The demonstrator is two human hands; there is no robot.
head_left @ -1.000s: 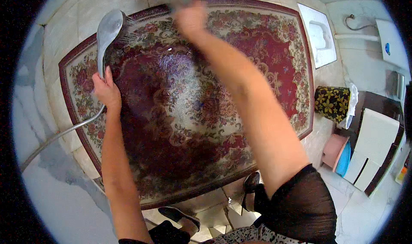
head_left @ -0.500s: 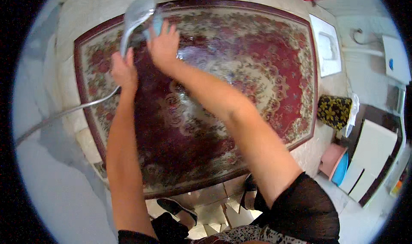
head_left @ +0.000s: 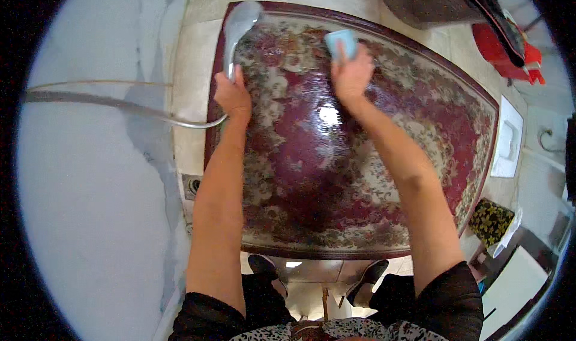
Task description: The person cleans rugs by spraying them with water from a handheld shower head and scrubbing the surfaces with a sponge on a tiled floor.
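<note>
A patterned dark red and cream rug lies wet and shining on the floor before me. My left hand is closed around the handle of a silver shower head, held over the rug's far left corner. Whether water comes out, I cannot make out. Toward the rug's far edge, my right hand grips a light blue block, a sponge or a brush. The block appears to be against the pile; its underside is hidden.
The grey shower hose runs left along the pale wall. A squat toilet pan lies beyond the rug's right side, near a black bin with yellow flowers. A red container and a dark shape stand at far right.
My right hand has moved right across the rug with the blue block, away from the shower head. The view has shifted, showing more wall on the left. My left hand keeps hold of the handle.
</note>
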